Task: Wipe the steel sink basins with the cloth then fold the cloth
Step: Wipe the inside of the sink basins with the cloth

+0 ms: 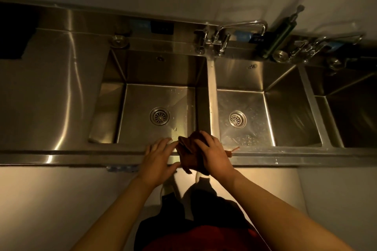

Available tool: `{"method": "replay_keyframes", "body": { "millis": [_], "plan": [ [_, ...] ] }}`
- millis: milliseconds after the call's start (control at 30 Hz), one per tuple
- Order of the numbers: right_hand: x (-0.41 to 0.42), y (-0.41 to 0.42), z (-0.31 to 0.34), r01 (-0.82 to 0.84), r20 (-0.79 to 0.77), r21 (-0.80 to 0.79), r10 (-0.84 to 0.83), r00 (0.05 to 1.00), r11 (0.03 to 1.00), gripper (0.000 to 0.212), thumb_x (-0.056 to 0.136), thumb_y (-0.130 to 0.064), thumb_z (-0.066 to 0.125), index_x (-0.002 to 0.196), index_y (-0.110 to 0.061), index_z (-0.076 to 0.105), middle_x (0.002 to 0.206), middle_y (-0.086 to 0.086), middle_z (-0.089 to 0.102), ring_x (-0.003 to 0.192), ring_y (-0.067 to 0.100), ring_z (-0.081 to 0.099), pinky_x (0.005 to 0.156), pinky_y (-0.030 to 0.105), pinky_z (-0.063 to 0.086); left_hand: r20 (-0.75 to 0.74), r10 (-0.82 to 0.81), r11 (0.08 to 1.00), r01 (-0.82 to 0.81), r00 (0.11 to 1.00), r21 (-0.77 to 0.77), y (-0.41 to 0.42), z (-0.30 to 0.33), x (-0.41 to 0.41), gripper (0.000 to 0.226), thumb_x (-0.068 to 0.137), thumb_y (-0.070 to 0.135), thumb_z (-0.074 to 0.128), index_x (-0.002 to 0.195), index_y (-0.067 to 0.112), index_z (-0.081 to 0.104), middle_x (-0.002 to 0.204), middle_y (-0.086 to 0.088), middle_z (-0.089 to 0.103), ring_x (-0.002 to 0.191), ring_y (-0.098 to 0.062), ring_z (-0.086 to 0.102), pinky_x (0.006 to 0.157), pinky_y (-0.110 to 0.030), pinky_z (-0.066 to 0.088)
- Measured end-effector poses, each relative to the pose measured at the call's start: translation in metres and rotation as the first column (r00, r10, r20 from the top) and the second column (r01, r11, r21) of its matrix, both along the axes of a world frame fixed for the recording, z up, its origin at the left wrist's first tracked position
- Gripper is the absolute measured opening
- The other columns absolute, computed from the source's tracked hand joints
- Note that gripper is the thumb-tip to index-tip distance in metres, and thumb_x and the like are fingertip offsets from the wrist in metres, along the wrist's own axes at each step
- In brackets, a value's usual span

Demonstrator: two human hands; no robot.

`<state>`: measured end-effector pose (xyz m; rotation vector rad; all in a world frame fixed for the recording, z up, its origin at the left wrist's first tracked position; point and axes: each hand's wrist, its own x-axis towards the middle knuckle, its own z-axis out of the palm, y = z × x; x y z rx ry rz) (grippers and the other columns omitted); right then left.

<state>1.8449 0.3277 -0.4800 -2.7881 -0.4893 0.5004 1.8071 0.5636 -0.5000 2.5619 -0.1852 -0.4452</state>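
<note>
- The dark red cloth (188, 152) is bunched at lower centre of the frame, over the sink's front rim (61, 158), between the two hands.
- The right hand (214, 153) grips it from above; the left hand (158, 156) is spread open, fingertips just beside the cloth.
- Risk: the loose hanging corner could slip off the rim to the floor, or the fold could come out lumpy.
- The faucet (234, 30) at upper right and both drains (159, 116) lie well apart, obstructing nothing.
</note>
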Motion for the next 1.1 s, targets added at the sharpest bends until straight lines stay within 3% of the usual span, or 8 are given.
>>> {"method": "replay_keyframes", "body": {
  "millis": [267, 367, 533, 600, 700, 867, 1000, 1100],
  "plan": [
    [0.072, -0.031, 0.026, 0.212, 0.244, -0.022, -0.200, 0.949, 0.977, 0.068, 0.094, -0.019, 0.069, 0.154, -0.028, 0.039, 0.167, 0.005, 0.016, 0.149, 0.036, 0.025, 0.118, 0.052, 0.034, 0.074, -0.046, 0.998, 0.048, 0.996, -0.030, -0.044, 0.021, 0.041, 0.072, 0.095, 0.053, 0.060, 0.158, 0.035, 0.032, 0.166, 0.002, 0.030, 0.156, -0.023, 0.020, 0.123, -0.057, 0.024],
    [0.086, -0.032, 0.017, 0.235, 0.131, -0.081, -0.223, 0.966, 0.969, 0.071, 0.099, -0.019, 0.061, 0.159, -0.031, 0.026, 0.170, 0.002, 0.002, 0.155, 0.037, 0.006, 0.121, 0.057, 0.022, 0.037, -0.116, 0.993, 0.116, 0.993, 0.008, -0.065, 0.021, 0.048, 0.070, 0.097, 0.054, 0.054, 0.159, 0.036, 0.029, 0.167, 0.003, 0.027, 0.158, -0.023, 0.015, 0.126, -0.056, 0.017],
    [0.079, -0.030, -0.023, 0.185, -0.034, -0.035, -0.186, 0.982, 0.982, 0.065, 0.105, -0.041, 0.042, 0.161, -0.038, 0.009, 0.170, 0.004, -0.012, 0.153, 0.045, -0.007, 0.125, 0.056, 0.015, 0.026, -0.213, 0.976, 0.211, 0.977, 0.062, -0.090, 0.003, 0.047, 0.074, 0.094, 0.056, 0.056, 0.160, 0.033, 0.031, 0.166, 0.001, 0.033, 0.156, -0.028, 0.025, 0.123, -0.060, 0.024],
    [0.087, -0.030, -0.032, 0.165, -0.032, -0.029, -0.166, 0.986, 0.986, 0.063, 0.107, -0.039, 0.040, 0.161, -0.039, 0.009, 0.169, 0.004, -0.015, 0.153, 0.046, -0.010, 0.125, 0.057, 0.014, -0.023, -0.198, 0.979, 0.199, 0.980, 0.048, -0.096, -0.003, 0.048, 0.074, 0.096, 0.056, 0.052, 0.161, 0.033, 0.027, 0.169, 0.002, 0.025, 0.157, -0.029, 0.020, 0.126, -0.058, 0.015],
    [0.108, -0.034, -0.044, 0.149, -0.003, 0.018, -0.149, 0.989, 0.989, 0.057, 0.107, -0.036, 0.039, 0.160, -0.041, 0.018, 0.170, 0.002, -0.014, 0.153, 0.046, -0.012, 0.125, 0.057, 0.015, -0.012, -0.262, 0.961, 0.262, 0.965, 0.090, -0.100, -0.012, 0.053, 0.069, 0.093, 0.059, 0.047, 0.156, 0.033, 0.038, 0.168, -0.004, 0.030, 0.155, -0.036, 0.025, 0.122, -0.063, 0.023],
    [0.159, -0.033, -0.056, 0.103, 0.034, 0.026, -0.104, 0.994, 0.994, 0.054, 0.107, -0.041, 0.027, 0.160, -0.037, 0.018, 0.169, 0.006, -0.012, 0.152, 0.048, -0.009, 0.126, 0.051, 0.008, -0.061, -0.272, 0.959, 0.276, 0.960, 0.069, -0.107, -0.014, 0.082, 0.070, 0.094, 0.059, 0.057, 0.158, 0.040, 0.034, 0.174, 0.006, 0.009, 0.160, -0.027, 0.006, 0.126, -0.060, 0.010],
    [0.216, -0.032, -0.072, 0.052, 0.042, -0.033, -0.051, 0.998, 0.998, 0.056, 0.106, -0.046, 0.012, 0.161, -0.037, 0.012, 0.170, 0.009, -0.006, 0.153, 0.048, -0.006, 0.125, 0.059, 0.010, -0.061, -0.256, 0.961, 0.260, 0.965, 0.091, -0.112, -0.007, 0.114, 0.070, 0.096, 0.055, 0.058, 0.159, 0.038, 0.033, 0.173, 0.008, 0.012, 0.160, -0.029, 0.008, 0.126, -0.060, 0.013],
    [0.256, -0.026, -0.063, 0.077, 0.061, -0.029, -0.075, 0.995, 0.997, 0.054, 0.107, -0.040, 0.029, 0.160, -0.033, 0.021, 0.169, 0.014, -0.009, 0.151, 0.053, 0.001, 0.125, 0.053, 0.013, -0.006, -0.220, 0.971, 0.219, 0.976, 0.093, -0.114, -0.008, 0.132, 0.067, 0.095, 0.050, 0.064, 0.156, 0.035, 0.040, 0.169, 0.004, 0.027, 0.158, -0.032, 0.018, 0.123, -0.063, 0.021]
  ]
}}
